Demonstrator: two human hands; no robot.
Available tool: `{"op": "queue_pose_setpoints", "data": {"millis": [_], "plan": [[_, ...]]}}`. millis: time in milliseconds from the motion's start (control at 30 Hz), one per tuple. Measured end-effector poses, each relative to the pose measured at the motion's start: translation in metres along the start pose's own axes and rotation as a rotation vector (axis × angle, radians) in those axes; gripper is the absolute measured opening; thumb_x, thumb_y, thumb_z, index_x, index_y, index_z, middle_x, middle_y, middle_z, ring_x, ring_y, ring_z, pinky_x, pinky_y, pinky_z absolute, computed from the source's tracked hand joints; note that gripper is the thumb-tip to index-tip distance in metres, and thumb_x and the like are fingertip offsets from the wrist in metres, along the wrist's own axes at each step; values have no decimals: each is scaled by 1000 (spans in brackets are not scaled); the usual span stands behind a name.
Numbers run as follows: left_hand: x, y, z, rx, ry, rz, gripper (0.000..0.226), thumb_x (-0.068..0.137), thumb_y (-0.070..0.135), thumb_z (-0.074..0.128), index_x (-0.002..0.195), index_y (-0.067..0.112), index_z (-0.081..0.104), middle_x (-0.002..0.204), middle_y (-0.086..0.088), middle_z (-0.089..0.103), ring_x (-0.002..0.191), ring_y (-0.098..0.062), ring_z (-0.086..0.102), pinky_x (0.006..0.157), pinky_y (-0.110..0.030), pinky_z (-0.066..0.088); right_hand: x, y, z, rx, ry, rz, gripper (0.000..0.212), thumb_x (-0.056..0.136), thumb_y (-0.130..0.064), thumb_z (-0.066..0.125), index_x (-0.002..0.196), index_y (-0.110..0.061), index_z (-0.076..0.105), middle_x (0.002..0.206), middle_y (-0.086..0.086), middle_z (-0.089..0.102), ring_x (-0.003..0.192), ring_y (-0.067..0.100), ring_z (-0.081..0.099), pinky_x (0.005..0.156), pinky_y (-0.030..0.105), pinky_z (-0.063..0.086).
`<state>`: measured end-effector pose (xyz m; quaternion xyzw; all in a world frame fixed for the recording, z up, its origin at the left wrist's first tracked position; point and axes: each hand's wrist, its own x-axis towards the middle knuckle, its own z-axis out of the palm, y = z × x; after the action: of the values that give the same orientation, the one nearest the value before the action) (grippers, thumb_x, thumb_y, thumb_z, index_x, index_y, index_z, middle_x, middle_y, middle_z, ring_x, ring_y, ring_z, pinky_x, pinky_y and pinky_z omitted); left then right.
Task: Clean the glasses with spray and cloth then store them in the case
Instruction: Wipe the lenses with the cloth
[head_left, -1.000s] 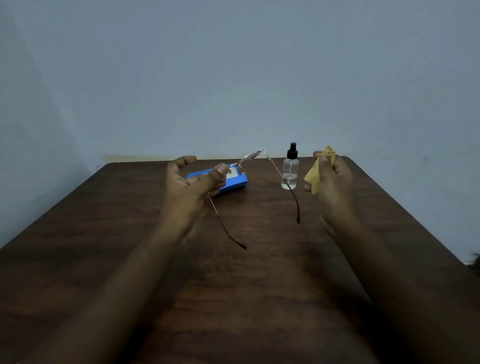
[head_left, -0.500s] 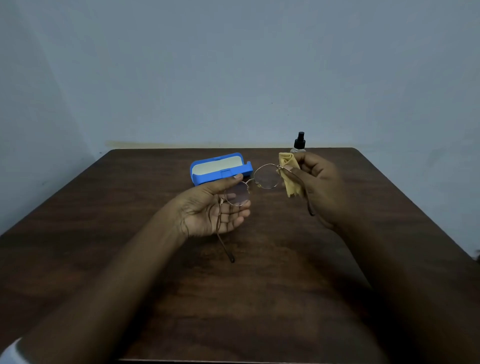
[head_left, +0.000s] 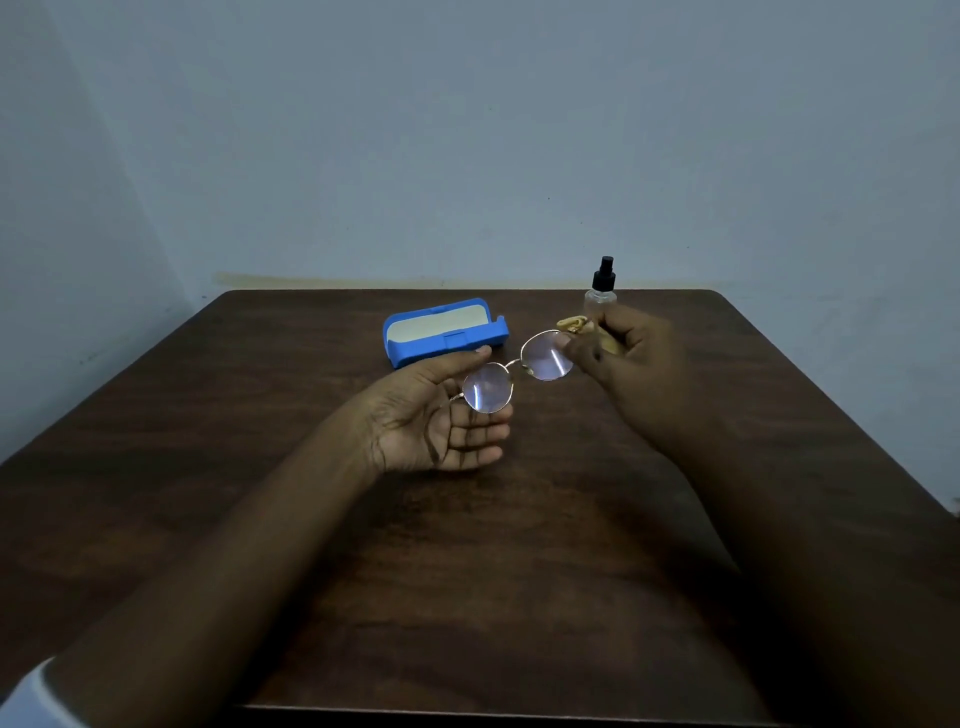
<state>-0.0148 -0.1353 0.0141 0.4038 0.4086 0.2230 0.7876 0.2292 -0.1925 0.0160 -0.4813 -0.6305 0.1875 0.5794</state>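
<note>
Spanning the lower frame: one dark wooden table (head_left: 249, 426). Its far edge meets a pale wall, its left and right edges are both in view, and its rear corners are rounded. Wide bare surface lies between the forearms and to either side of them.

One blue case (head_left: 441, 335), open with pale lining showing, near the far edge and left of centre.

One clear spray bottle (head_left: 602, 291) with a black nozzle, upright near the far edge. It stands right of the case and apart from it, its base hidden behind the right hand.

One pair of round, thin-rimmed glasses (head_left: 488, 387), held above the table in front of the case, between the two hands, lenses toward the camera.

One yellow cloth (head_left: 571, 325), bunched and mostly hidden.

Hands, two.
- Left hand (head_left: 441, 421): palm up, fingers loosely extended, thumb straight. The nearer lens lies against its fingertips; whether the thumb clamps the frame cannot be told.
- Right hand (head_left: 628, 353): fingers curled, pinching the cloth at the outer rim of the other lens.
</note>
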Motion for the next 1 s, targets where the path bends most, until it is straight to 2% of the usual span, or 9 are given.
{"op": "queue_pose_setpoints", "data": {"millis": [67,200,300,400,500,667,767,900,1000], "plan": [[0,0,1,-29,-12,67,58,86,56,77,120,9,72,115,-20,78,94,-34,80,81,-51,66,0,-1,-1,-34,51,9,4,94,-16,78,95,-20,79,84,-8,75,78,6,64,72,27,49],[2,2,2,-67,-29,199,74,98,71,49,131,8,70,124,-22,76,100,-33,79,89,-47,64,1,-3,-4,-34,133,7,9,95,-15,76,88,-11,75,72,-3,63,66,2,50,62,18,39],[-3,2,7,-74,-74,300,55,101,44,42,134,10,68,129,-25,73,102,-34,78,94,-48,60,1,-2,-5,-10,172,25,9,96,-19,74,89,-14,75,75,5,63,68,6,50,62,22,39],[-4,-2,13,4,-77,444,51,88,14,49,137,9,64,129,-22,74,103,-31,75,92,-46,60,3,2,-6,21,217,49,10,97,-19,73,88,-16,73,71,-6,58,67,6,47,61,24,38],[-2,-12,21,265,114,688,44,100,-5,62,139,15,60,115,-13,78,97,-20,75,90,-38,62,3,6,-4,75,238,70,11,97,-20,73,89,-14,73,69,-11,56,64,5,46,60,20,38],[0,-25,20,602,270,958,59,83,11,92,134,26,66,99,0,77,85,-8,72,83,-19,57,1,6,-1,106,217,80,12,97,-23,74,85,-20,74,68,4,52,62,12,42,56,24,35],[4,-27,17,678,393,1047,57,79,22,97,129,25,71,101,6,77,80,-14,70,78,-18,55,1,2,4,109,209,64,26,97,-21,75,74,-34,70,61,-11,48,58,7,39,54,18,34],[10,-27,11,719,455,1091,52,78,32,97,124,32,75,110,13,76,87,-11,72,78,-11,52,-1,2,6,131,185,73,21,96,-23,76,77,-30,72,64,-7,50,60,8,41,56,20,35],[9,-26,8,821,467,1163,45,79,34,96,118,37,74,112,25,74,104,-7,72,84,-16,54,0,3,6,136,168,86,16,95,-24,78,80,-30,75,62,-14,53,59,5,44,57,21,37]]}}
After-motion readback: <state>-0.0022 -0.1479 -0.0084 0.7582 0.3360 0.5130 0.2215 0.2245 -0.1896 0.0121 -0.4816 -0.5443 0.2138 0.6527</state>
